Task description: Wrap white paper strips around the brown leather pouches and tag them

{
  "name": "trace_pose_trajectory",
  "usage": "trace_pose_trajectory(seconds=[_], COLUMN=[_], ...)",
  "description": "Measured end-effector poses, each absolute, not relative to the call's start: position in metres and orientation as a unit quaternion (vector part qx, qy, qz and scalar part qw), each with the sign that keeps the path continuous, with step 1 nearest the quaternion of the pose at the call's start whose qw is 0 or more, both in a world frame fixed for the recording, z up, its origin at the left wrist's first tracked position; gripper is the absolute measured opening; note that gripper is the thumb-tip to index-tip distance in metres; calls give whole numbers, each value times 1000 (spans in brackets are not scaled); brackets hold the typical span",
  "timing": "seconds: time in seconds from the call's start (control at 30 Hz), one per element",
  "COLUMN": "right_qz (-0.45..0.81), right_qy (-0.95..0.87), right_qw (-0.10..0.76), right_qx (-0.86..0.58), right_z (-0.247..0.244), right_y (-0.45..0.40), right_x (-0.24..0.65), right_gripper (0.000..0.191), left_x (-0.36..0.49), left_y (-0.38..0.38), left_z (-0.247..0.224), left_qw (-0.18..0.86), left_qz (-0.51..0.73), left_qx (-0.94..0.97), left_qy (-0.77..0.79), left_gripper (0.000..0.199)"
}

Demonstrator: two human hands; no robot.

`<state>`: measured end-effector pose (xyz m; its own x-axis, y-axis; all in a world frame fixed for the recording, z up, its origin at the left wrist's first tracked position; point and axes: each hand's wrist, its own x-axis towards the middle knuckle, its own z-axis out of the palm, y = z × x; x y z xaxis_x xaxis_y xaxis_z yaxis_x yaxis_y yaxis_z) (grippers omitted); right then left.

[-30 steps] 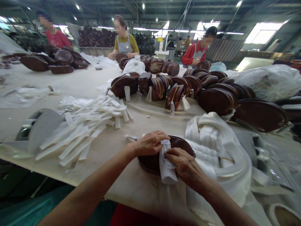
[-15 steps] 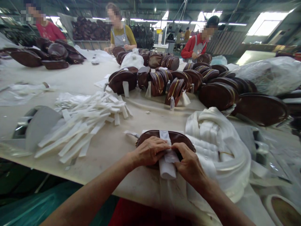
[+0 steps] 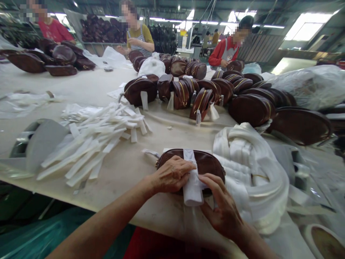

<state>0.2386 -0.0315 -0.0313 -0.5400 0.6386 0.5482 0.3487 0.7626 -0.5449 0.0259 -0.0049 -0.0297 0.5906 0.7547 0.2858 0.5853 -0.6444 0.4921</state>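
Note:
A dark brown oval bag (image 3: 210, 162) lies on the table's near part, with a white strip (image 3: 193, 196) running across its middle. My left hand (image 3: 174, 174) rests on the bag's left half, fingers together and their tips pressed on the strip. At the strip's right edge is my right hand (image 3: 222, 201), its index fingertip touching the strip and its thumb held apart, lower down. A small wrapped piece (image 3: 151, 154) sticks out at the bag's left end.
Loose white strips (image 3: 99, 140) are piled at left, beside a grey tape dispenser (image 3: 45, 140). Right of the bag lies a coil of white material (image 3: 250, 172). Several brown bags (image 3: 183, 93) stand farther back. Three people work across the table (image 3: 88, 84).
My right hand has opened from its pinch at the strip and moved slightly down and right. The clear film it held now lies flatter. My left hand has hardly moved.

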Motion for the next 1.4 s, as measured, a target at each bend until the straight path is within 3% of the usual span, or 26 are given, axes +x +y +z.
trace_pose_trajectory(seconds=[0.4,0.5,0.7,0.83,1.0,1.4], right_qz=[280,272,228,211,199,248], right_qy=[-797,-812,-861,-868,-877,-878], right_qw=[410,404,366,365,357,360], right_qx=[-345,-322,-269,-262,-252,-197], right_z=[-21,-21,-25,-30,-37,-43], right_y=[-12,-15,-18,-19,-19,-12], right_x=[227,222,226,228,232,242], right_gripper=[13,12,14,15,18,32], left_x=[26,26,23,21,20,20], left_y=[-6,-6,-8,-9,-12,-24], left_z=[-25,-25,-33,-33,-28,-15], left_qw=[205,199,149,111,140,276], left_qz=[220,225,251,298,299,290], left_qx=[873,877,889,898,903,840], left_qy=[383,376,352,305,275,367], left_gripper=[43,43,19,20,21,22])
